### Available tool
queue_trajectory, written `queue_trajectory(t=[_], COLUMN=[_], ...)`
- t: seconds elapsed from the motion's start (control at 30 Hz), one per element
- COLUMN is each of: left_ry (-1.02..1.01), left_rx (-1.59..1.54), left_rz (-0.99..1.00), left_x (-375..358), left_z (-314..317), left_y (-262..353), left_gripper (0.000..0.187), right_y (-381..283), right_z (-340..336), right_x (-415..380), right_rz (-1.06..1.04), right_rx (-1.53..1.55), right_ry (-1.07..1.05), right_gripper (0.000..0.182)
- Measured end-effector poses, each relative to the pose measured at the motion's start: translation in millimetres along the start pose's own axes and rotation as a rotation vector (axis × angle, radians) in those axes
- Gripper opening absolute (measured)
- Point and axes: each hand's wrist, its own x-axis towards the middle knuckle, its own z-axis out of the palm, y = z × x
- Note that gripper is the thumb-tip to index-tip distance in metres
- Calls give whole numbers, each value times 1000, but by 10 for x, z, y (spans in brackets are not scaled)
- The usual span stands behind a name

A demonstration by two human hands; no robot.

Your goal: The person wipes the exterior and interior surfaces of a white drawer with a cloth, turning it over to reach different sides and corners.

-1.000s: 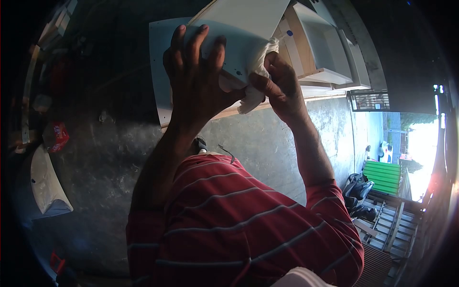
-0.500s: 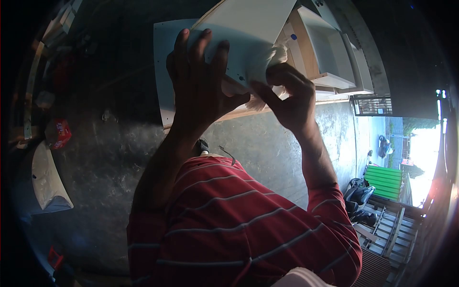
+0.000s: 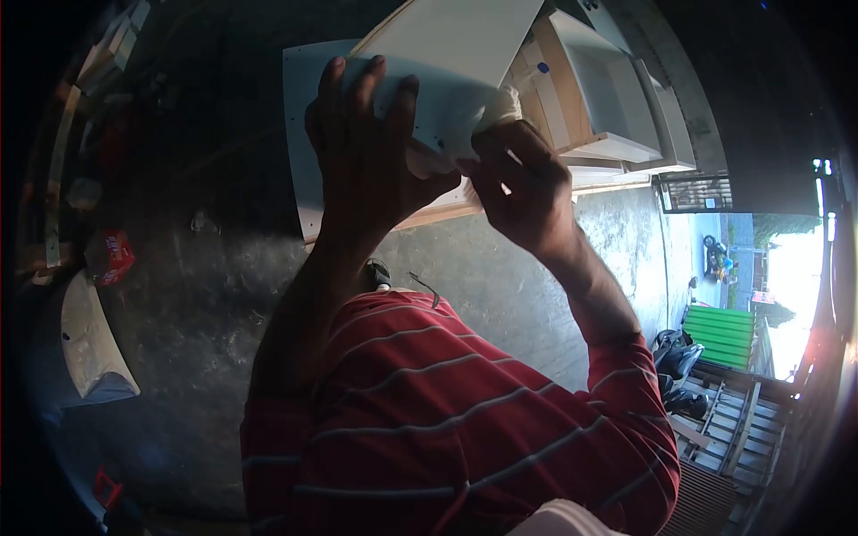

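Observation:
A white panel piece (image 3: pixel 451 45) with small dark spots near its lower corner stands tilted over a larger pale board (image 3: pixel 304 107). My left hand (image 3: pixel 371 152) spans the piece's shaded near side, its fingers spread and its thumb by the lower corner, holding it. At that corner my right hand (image 3: pixel 527 179) is closed on a whitish cloth (image 3: pixel 502 107), which bunches above the fingers against the piece. The right fingertips are partly hidden, and part of the cloth lies behind the hand.
White cabinet-like boxes (image 3: pixel 617 89) with wooden edges stand at the upper right, with a blue cap (image 3: pixel 542 68) near them. A red packet (image 3: pixel 116 256) and a curved pale panel (image 3: pixel 89 339) lie left. A green ribbed panel (image 3: pixel 718 337) stands outside at right.
My right hand has moved slightly left and upward with the cloth, closer to my left hand. The left hand has stayed nearly in place on the white panel piece.

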Motion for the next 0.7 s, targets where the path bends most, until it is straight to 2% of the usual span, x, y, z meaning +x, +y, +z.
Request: queue_trajectory(t=[0.13,0.3,0.37,0.57,0.7], left_ry=[28,-13,-3,-22,-25], left_rx=[-8,-8,-11,-8,-1], left_rz=[20,12,17,11,19], left_x=[-13,-4,-8,-16,-9], left_z=[61,5,28,1,-20], left_y=[-7,-11,-1,-14,-9], left_gripper=[89,90,91,96,97], right_y=[138,57,80,251,136], right_z=[-129,-191,-249,-271,-302], right_x=[121,202,274,341,363], right_rz=[121,69,177,231,238], right_rx=[21,91,101,168,165], right_ry=[-121,-159,-245,-381,-418], right_gripper=[21,16,18,20,21])
